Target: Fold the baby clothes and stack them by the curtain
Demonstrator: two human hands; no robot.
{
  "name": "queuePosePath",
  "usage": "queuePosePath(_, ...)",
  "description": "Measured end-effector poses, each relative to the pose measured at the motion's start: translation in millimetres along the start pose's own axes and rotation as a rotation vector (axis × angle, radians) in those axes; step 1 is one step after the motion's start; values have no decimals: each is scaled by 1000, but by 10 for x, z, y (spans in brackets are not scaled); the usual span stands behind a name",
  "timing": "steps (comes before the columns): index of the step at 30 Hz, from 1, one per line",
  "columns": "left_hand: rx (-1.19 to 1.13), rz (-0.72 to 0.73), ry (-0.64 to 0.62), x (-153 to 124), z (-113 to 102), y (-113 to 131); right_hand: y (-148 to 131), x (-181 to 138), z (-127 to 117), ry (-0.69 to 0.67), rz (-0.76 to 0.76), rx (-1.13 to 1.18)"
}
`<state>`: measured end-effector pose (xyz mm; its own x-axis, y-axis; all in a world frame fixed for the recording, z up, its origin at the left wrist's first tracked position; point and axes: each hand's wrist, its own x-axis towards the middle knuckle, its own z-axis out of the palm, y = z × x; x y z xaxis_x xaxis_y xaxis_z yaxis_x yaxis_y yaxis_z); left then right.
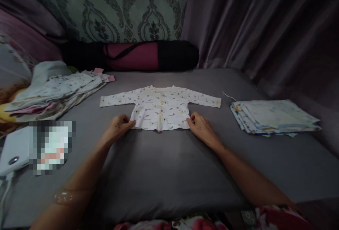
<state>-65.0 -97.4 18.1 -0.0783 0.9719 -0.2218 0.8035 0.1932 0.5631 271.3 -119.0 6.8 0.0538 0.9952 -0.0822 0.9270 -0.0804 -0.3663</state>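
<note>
A small white baby shirt (148, 108) with a scattered print and a buttoned front lies flat on the grey sheet, both sleeves stretched out sideways. My left hand (119, 125) pinches its lower left corner between thumb and fingers. At the lower right corner, my right hand (201, 125) grips the hem the same way. The hem between the two hands runs nearly straight, and the neckline points away from me.
To the right sits a stack of folded cloths (275, 117). Loose clothes (63, 85) are heaped at the left, with a white device (16, 150) and its cable in front. A black and maroon bag (132, 56) lies along the patterned wall. Curtains hang at the right.
</note>
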Motion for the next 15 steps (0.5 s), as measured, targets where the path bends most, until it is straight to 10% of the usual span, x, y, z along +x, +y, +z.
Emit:
queuePosePath(10,113,162,-38,100,-44,-319,-34,-89,-177,-106,-18,-249)
queuePosePath(15,272,418,148,148,11,-180,-225,-36,-251,-6,-174,-355)
